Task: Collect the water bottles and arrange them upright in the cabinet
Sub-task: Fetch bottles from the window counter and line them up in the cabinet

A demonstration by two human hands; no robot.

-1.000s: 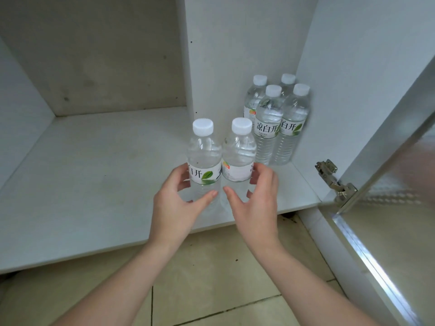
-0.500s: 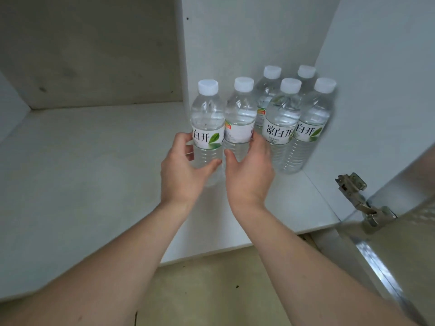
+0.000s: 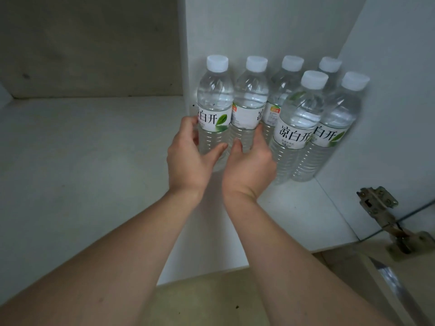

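Note:
Several clear water bottles with white caps and white-green labels stand upright at the back right of the white cabinet shelf (image 3: pixel 82 172). My left hand (image 3: pixel 190 158) grips the leftmost bottle (image 3: pixel 214 107) around its lower body. My right hand (image 3: pixel 249 165) grips the bottle beside it (image 3: pixel 250 104), also low down. Both held bottles stand against the white back panel, level with the rear row. Two more bottles (image 3: pixel 299 118) (image 3: pixel 339 123) stand in front at the right, with two others (image 3: pixel 286 90) behind them.
The cabinet's right wall (image 3: pixel 388 78) stands close to the bottles. A metal hinge (image 3: pixel 381 208) and the open door edge (image 3: pixel 395 285) sit at the lower right. A darker compartment back (image 3: pixel 89 48) lies to the left. Tiled floor (image 3: pixel 207 302) shows below the shelf.
Both hands have pushed their two bottles back along the shelf from its front edge until they stand beside the other bottles at the rear. The camera has moved closer.

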